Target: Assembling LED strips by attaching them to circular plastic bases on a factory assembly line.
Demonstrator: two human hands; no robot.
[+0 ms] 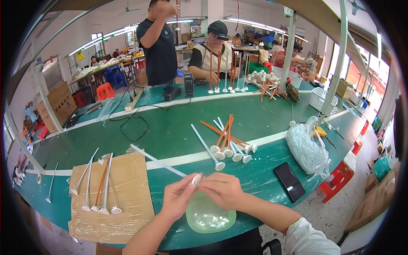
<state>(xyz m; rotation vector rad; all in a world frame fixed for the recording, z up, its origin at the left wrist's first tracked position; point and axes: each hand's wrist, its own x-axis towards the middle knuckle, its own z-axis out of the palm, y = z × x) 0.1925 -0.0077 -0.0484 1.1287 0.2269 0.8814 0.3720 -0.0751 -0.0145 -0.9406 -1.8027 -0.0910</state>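
My left hand [179, 194] pinches the white round base of a pale, translucent stick [158, 161] whose shaft slants up to the left. My right hand [223, 188] meets it there, fingertips pressed together against the base; whatever small thing they hold is hidden. Just below both hands sits a light green translucent bowl [233, 217] with small white pieces [211, 221] inside. On the cardboard sheet [127, 187] at left lie several sticks with white round bases, one with a brown shaft [100, 187]. Beyond my hands is a pile of brown and pale sticks [229, 138].
To the right are a black phone [290, 182], a plastic bag of clear pieces [307, 144] and a yellow-handled tool [323, 132]. Black cables [138, 127] lie on the green table's [170, 123] far part. Across it, a person in a cap [217, 32] handles upright sticks; another person [157, 46] stands alongside.
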